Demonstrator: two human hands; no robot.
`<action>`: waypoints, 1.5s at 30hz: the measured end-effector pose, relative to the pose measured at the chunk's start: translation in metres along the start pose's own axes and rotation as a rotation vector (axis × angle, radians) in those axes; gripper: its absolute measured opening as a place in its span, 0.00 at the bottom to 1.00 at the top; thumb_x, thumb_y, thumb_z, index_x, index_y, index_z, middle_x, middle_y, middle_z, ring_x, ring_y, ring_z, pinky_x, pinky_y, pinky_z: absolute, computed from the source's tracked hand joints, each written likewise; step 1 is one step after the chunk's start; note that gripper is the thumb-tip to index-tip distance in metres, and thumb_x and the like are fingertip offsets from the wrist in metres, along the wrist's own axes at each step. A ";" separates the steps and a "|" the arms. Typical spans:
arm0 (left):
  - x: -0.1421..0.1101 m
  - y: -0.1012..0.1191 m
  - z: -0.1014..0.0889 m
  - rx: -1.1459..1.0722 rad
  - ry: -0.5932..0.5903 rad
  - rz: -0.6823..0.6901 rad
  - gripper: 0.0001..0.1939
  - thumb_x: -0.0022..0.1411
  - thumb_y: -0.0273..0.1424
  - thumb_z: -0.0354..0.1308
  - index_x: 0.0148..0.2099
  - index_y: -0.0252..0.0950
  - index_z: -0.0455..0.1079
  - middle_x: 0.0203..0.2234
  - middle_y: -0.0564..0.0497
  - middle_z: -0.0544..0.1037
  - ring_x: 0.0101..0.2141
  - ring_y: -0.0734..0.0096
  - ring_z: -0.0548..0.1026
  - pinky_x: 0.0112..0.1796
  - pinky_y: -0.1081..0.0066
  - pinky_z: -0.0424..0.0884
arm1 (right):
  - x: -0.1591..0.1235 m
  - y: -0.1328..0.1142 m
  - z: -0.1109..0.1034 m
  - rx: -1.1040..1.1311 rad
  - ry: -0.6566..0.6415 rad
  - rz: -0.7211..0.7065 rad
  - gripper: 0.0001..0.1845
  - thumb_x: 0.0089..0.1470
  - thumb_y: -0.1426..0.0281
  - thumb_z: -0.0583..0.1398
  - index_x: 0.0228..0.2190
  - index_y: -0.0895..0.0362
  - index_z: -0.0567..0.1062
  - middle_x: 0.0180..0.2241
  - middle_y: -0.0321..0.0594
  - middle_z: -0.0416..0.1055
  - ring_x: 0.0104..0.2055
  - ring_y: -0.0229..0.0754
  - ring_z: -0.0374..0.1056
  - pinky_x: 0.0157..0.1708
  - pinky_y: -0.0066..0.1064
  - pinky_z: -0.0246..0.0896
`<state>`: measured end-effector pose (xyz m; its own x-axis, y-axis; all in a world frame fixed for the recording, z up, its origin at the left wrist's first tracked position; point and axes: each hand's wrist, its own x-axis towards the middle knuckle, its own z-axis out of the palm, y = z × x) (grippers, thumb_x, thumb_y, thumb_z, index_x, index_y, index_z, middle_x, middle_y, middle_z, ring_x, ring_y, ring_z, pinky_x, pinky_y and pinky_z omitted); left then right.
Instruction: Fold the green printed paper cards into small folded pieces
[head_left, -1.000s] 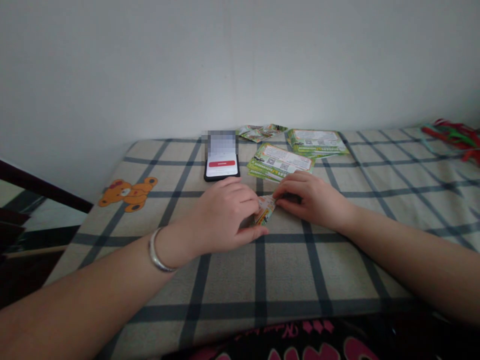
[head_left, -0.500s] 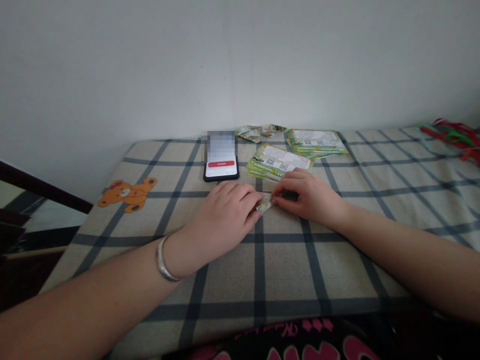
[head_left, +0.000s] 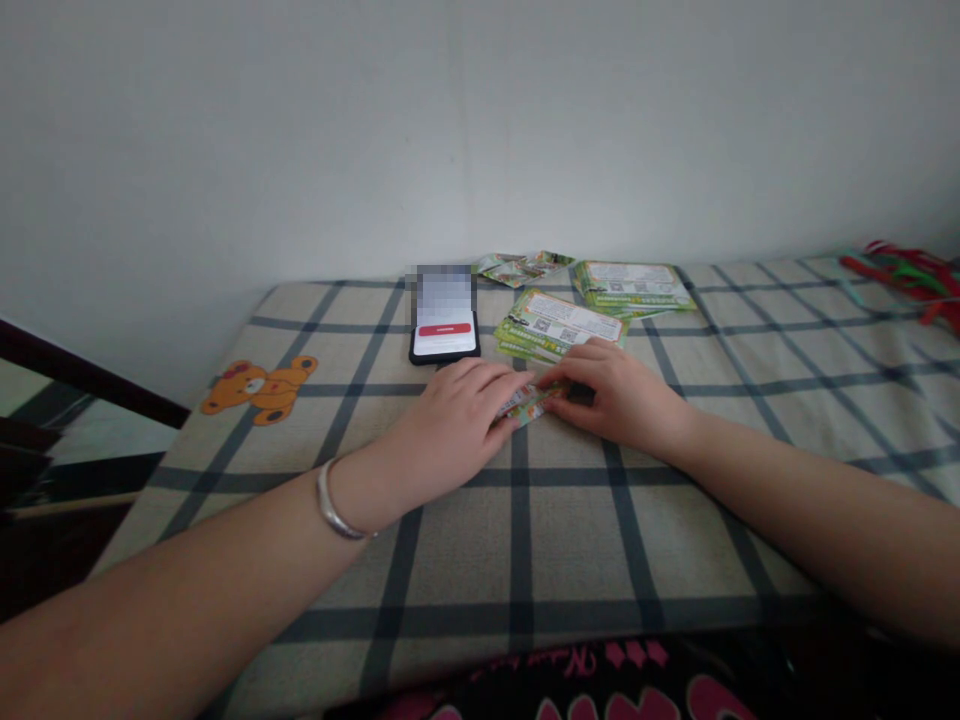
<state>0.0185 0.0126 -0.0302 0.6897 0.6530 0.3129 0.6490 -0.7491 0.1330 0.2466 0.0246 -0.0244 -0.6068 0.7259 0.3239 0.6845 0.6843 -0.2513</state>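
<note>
A small folded green and white leaflet point(head_left: 525, 404) lies flat on the checked cloth point(head_left: 570, 520) between my two hands. My left hand point(head_left: 450, 425), with a silver bangle at the wrist, presses its fingertips down on the leaflet's left end. My right hand point(head_left: 619, 395) pinches the right end with curled fingers. Most of the paper is hidden under the fingers.
A phone point(head_left: 444, 318) with a lit screen lies just beyond my left hand. Two stacks of green leaflets point(head_left: 559, 325) point(head_left: 634, 283) and some folded pieces point(head_left: 521, 265) lie near the wall. Red and green strips point(head_left: 911, 272) sit far right. A bear print point(head_left: 259, 388) marks the cloth's left side.
The folded leaflet stood tilted up between my hands a second ago. It has since been pressed flat, and my left fingers have slid over it.
</note>
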 end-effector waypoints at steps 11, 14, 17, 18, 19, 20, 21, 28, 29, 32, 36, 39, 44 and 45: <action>-0.001 0.000 -0.002 -0.113 0.135 0.085 0.26 0.61 0.25 0.60 0.60 0.38 0.59 0.51 0.45 0.69 0.52 0.63 0.69 0.54 0.59 0.67 | -0.001 0.003 0.002 0.024 -0.009 -0.014 0.09 0.55 0.66 0.61 0.37 0.57 0.77 0.34 0.43 0.71 0.40 0.46 0.65 0.40 0.36 0.60; -0.001 0.002 -0.004 -0.115 0.138 0.080 0.27 0.61 0.24 0.59 0.61 0.38 0.58 0.51 0.45 0.70 0.52 0.63 0.70 0.53 0.59 0.69 | -0.001 0.002 0.001 0.045 -0.013 -0.017 0.07 0.56 0.67 0.61 0.35 0.57 0.76 0.35 0.42 0.71 0.40 0.45 0.65 0.41 0.36 0.59; -0.001 0.003 -0.005 -0.117 0.136 0.071 0.29 0.61 0.23 0.58 0.62 0.37 0.56 0.52 0.45 0.70 0.52 0.64 0.70 0.53 0.60 0.69 | 0.000 0.001 -0.001 0.054 -0.015 -0.027 0.06 0.56 0.68 0.61 0.34 0.57 0.76 0.33 0.42 0.72 0.40 0.44 0.64 0.40 0.35 0.59; -0.001 0.003 -0.005 -0.116 0.139 0.072 0.29 0.61 0.23 0.58 0.63 0.38 0.55 0.53 0.45 0.69 0.52 0.64 0.70 0.54 0.60 0.69 | 0.000 0.000 -0.001 0.058 -0.015 -0.033 0.05 0.56 0.68 0.61 0.34 0.57 0.76 0.33 0.41 0.72 0.39 0.44 0.64 0.40 0.34 0.58; -0.001 0.003 -0.004 -0.118 0.141 0.073 0.30 0.61 0.23 0.57 0.63 0.38 0.54 0.54 0.45 0.69 0.53 0.64 0.70 0.54 0.60 0.69 | 0.000 -0.001 -0.002 0.062 -0.014 -0.042 0.05 0.56 0.69 0.61 0.33 0.58 0.76 0.32 0.41 0.72 0.39 0.43 0.64 0.39 0.34 0.58; -0.001 0.003 -0.004 -0.123 0.144 0.074 0.30 0.62 0.23 0.57 0.64 0.39 0.53 0.54 0.45 0.69 0.53 0.64 0.69 0.54 0.60 0.68 | 0.000 -0.002 -0.003 0.064 -0.012 -0.053 0.04 0.56 0.69 0.61 0.32 0.58 0.75 0.31 0.40 0.71 0.38 0.43 0.63 0.39 0.33 0.57; -0.001 0.003 -0.004 -0.129 0.148 0.074 0.31 0.62 0.23 0.57 0.64 0.39 0.52 0.55 0.45 0.68 0.54 0.65 0.69 0.55 0.61 0.68 | 0.000 -0.002 -0.003 0.066 -0.009 -0.067 0.04 0.56 0.69 0.61 0.31 0.58 0.75 0.30 0.40 0.71 0.37 0.43 0.63 0.38 0.33 0.57; -0.001 0.003 -0.007 -0.149 0.155 0.048 0.31 0.62 0.24 0.57 0.64 0.36 0.51 0.54 0.44 0.68 0.54 0.65 0.68 0.56 0.61 0.66 | -0.001 -0.003 -0.005 0.060 0.009 -0.133 0.05 0.57 0.68 0.60 0.31 0.57 0.75 0.30 0.40 0.71 0.37 0.43 0.63 0.37 0.34 0.57; 0.000 0.003 -0.007 -0.150 0.150 0.034 0.31 0.62 0.25 0.58 0.64 0.36 0.51 0.53 0.44 0.70 0.53 0.64 0.69 0.55 0.60 0.66 | -0.002 -0.003 -0.005 0.060 0.011 -0.142 0.06 0.57 0.68 0.60 0.32 0.57 0.75 0.30 0.40 0.71 0.37 0.43 0.63 0.37 0.34 0.57; 0.001 0.000 -0.006 -0.156 0.119 0.010 0.30 0.61 0.29 0.60 0.63 0.34 0.55 0.47 0.46 0.74 0.48 0.63 0.71 0.51 0.60 0.68 | -0.002 -0.003 -0.006 0.065 0.023 -0.178 0.06 0.58 0.67 0.60 0.32 0.56 0.75 0.31 0.40 0.72 0.37 0.43 0.64 0.38 0.35 0.58; 0.003 -0.001 -0.005 -0.146 0.063 -0.007 0.15 0.62 0.32 0.60 0.50 0.34 0.69 0.39 0.48 0.77 0.43 0.63 0.73 0.44 0.62 0.70 | -0.003 -0.004 -0.006 0.055 0.047 -0.202 0.06 0.58 0.68 0.59 0.33 0.56 0.75 0.32 0.41 0.72 0.37 0.43 0.64 0.37 0.34 0.58; 0.003 0.000 -0.006 -0.154 0.061 -0.019 0.08 0.62 0.32 0.60 0.43 0.35 0.71 0.35 0.49 0.77 0.39 0.64 0.73 0.41 0.64 0.69 | -0.004 -0.005 -0.006 0.049 0.066 -0.206 0.06 0.58 0.67 0.59 0.33 0.56 0.74 0.33 0.41 0.72 0.37 0.43 0.64 0.36 0.34 0.58; 0.002 0.003 -0.009 -0.117 0.066 -0.039 0.06 0.62 0.32 0.59 0.40 0.35 0.70 0.32 0.51 0.76 0.35 0.66 0.73 0.37 0.66 0.67 | -0.006 -0.008 -0.007 0.059 0.110 -0.192 0.04 0.57 0.69 0.59 0.33 0.56 0.72 0.32 0.41 0.70 0.37 0.43 0.64 0.36 0.34 0.60; 0.002 0.004 -0.009 -0.094 0.063 -0.041 0.06 0.62 0.33 0.59 0.38 0.35 0.70 0.31 0.51 0.76 0.34 0.66 0.73 0.36 0.66 0.67 | -0.006 -0.009 -0.007 0.071 0.128 -0.180 0.03 0.57 0.69 0.59 0.34 0.56 0.71 0.33 0.41 0.70 0.37 0.42 0.64 0.36 0.33 0.60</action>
<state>0.0192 0.0101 -0.0208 0.6396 0.6773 0.3634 0.6411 -0.7309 0.2338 0.2468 0.0137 -0.0180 -0.6573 0.5798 0.4814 0.5368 0.8086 -0.2409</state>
